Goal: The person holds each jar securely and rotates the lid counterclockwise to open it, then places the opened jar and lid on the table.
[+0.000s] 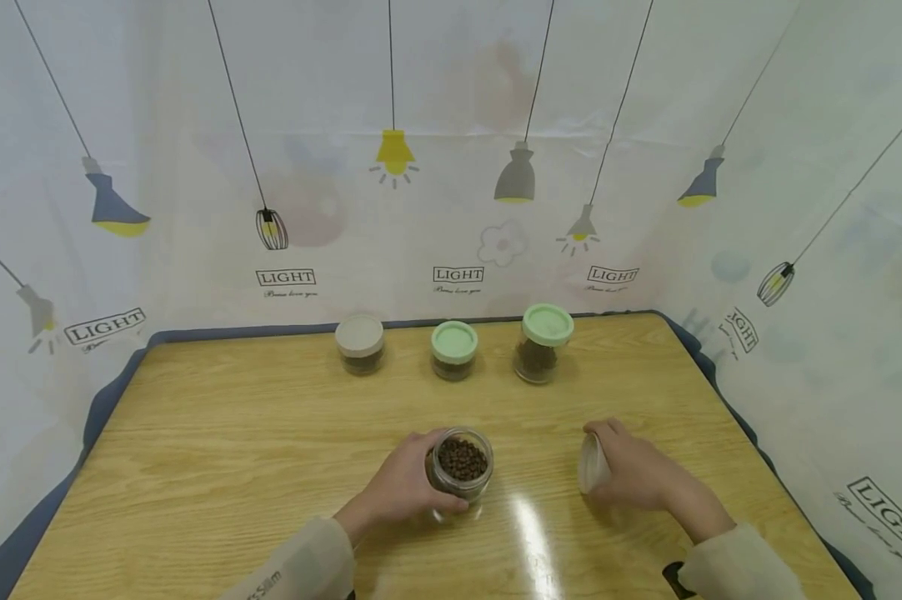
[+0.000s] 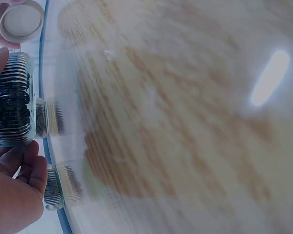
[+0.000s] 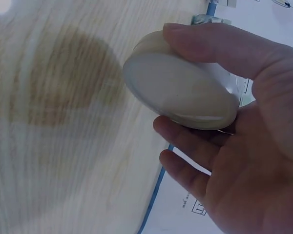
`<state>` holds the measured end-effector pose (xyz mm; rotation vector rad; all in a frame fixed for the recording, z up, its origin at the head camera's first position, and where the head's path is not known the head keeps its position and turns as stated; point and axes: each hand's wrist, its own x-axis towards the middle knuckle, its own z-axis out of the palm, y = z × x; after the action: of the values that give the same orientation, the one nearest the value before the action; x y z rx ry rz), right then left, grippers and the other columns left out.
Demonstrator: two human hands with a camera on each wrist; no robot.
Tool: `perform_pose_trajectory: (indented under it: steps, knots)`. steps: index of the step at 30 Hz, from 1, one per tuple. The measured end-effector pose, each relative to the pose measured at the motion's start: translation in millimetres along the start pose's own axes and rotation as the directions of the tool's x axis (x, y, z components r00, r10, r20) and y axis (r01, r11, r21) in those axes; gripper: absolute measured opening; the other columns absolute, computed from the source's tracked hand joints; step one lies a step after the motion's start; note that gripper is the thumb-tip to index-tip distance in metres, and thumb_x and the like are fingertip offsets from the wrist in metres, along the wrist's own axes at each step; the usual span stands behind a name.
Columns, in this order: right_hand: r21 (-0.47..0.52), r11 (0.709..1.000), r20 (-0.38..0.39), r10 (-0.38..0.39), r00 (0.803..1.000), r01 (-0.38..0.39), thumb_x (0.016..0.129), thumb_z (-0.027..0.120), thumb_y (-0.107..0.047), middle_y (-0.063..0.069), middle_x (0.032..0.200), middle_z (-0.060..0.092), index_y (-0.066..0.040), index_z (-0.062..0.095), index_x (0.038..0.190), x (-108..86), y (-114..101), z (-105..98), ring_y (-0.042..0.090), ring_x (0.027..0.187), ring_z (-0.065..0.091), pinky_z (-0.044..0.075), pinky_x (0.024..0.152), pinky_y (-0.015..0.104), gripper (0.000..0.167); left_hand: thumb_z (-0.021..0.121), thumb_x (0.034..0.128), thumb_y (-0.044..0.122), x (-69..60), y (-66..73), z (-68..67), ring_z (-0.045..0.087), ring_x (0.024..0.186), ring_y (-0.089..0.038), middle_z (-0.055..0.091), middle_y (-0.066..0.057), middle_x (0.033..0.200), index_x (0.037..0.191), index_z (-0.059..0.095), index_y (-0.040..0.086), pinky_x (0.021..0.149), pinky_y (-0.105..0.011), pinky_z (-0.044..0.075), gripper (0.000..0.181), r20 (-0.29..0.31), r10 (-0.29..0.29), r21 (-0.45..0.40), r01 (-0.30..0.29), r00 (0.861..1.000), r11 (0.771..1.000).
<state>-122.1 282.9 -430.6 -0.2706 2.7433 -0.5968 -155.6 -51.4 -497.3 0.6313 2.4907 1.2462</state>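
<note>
My left hand [image 1: 404, 485] grips an unlidded glass jar [image 1: 468, 490] at the front middle of the table. Dark brown beans [image 1: 462, 459], like coffee beans, fill much of it. The left wrist view shows the ribbed jar [image 2: 12, 97] side-on, with fingers and thumb on opposite sides. To the right, my right hand [image 1: 638, 475] holds a round beige lid [image 1: 592, 467] tilted on its edge, apart from the jar. In the right wrist view, thumb and fingers pinch the lid [image 3: 180, 92] by its rim; part of its far side is hidden.
Along the back of the wooden table [image 1: 233, 417] stand three lidded jars with dark contents: a beige-lidded jar [image 1: 359, 340], a small green-lidded jar [image 1: 454, 343] and a taller green-lidded jar [image 1: 544, 329]. A white curtain [image 1: 436, 225] printed with lamps hangs behind and at the sides.
</note>
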Motion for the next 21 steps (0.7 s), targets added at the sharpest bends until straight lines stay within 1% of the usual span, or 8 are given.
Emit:
perform_pose_trajectory:
  steps: [2,7,9,14,17,21]
  knots:
    - [0.014,1.000,-0.012,-0.020,1.000,0.020,0.068,0.086,-0.022,0.020,0.131,0.050,0.000,0.041,0.139,-1.2,3.8,2.3,0.028,0.100,0.059,0.053,0.073,0.041,0.087,0.090,0.0612,0.044,0.0,-0.4,0.3,0.050,0.118,-0.022,0.057,0.000,0.128,0.140,0.050,0.023,0.102,-0.053,0.042,0.091,0.000,-0.003,0.003,0.003,1.000,1.000]
    - [0.058,0.996,-0.030,-0.061,0.998,0.063,0.067,0.087,-0.020,0.022,0.133,0.051,0.003,0.039,0.140,-4.2,11.2,6.5,0.032,0.111,0.057,0.053,0.085,0.048,0.090,0.090,0.0611,0.043,-0.4,0.2,0.2,0.050,0.118,-0.023,0.057,-0.001,0.128,0.140,0.050,0.022,0.102,-0.054,0.042,0.091,-0.006,-0.009,0.004,0.009,1.000,1.000]
    - [0.083,0.995,-0.021,-0.059,0.998,0.061,0.067,0.088,-0.022,0.021,0.134,0.051,0.002,0.039,0.140,-5.6,13.1,7.8,0.032,0.114,0.056,0.052,0.088,0.049,0.092,0.090,0.0614,0.042,-0.6,0.9,0.0,0.050,0.119,-0.023,0.057,-0.002,0.128,0.140,0.050,0.022,0.102,-0.054,0.042,0.090,-0.005,-0.009,0.003,0.009,1.000,1.000]
    - [0.128,0.990,-0.003,-0.053,0.999,0.053,0.067,0.089,-0.029,0.019,0.135,0.053,0.001,0.039,0.141,-7.7,19.0,12.2,0.031,0.116,0.057,0.050,0.090,0.048,0.094,0.090,0.0615,0.042,-1.1,2.4,-0.2,0.050,0.120,-0.024,0.057,-0.004,0.129,0.140,0.050,0.020,0.103,-0.055,0.042,0.091,-0.005,-0.015,0.002,0.015,1.000,1.000]
    - [0.104,0.992,-0.012,-0.070,0.997,0.071,0.065,0.089,-0.031,0.020,0.136,0.053,0.002,0.038,0.142,-8.0,23.6,16.0,0.033,0.117,0.056,0.049,0.091,0.050,0.098,0.090,0.0615,0.042,-1.3,2.9,-0.3,0.051,0.120,-0.025,0.056,-0.005,0.129,0.141,0.050,0.020,0.102,-0.055,0.042,0.091,-0.004,-0.022,-0.001,0.022,1.000,1.000]
    - [0.015,0.996,-0.040,-0.092,0.995,0.092,0.062,0.090,-0.031,0.019,0.135,0.055,0.002,0.044,0.140,-7.7,29.5,23.9,0.037,0.119,0.054,0.046,0.093,0.054,0.096,0.089,0.0617,0.042,-0.9,3.5,-0.2,0.051,0.119,-0.024,0.056,-0.004,0.128,0.141,0.050,0.020,0.102,-0.055,0.042,0.091,-0.003,-0.026,-0.003,0.026,1.000,1.000]
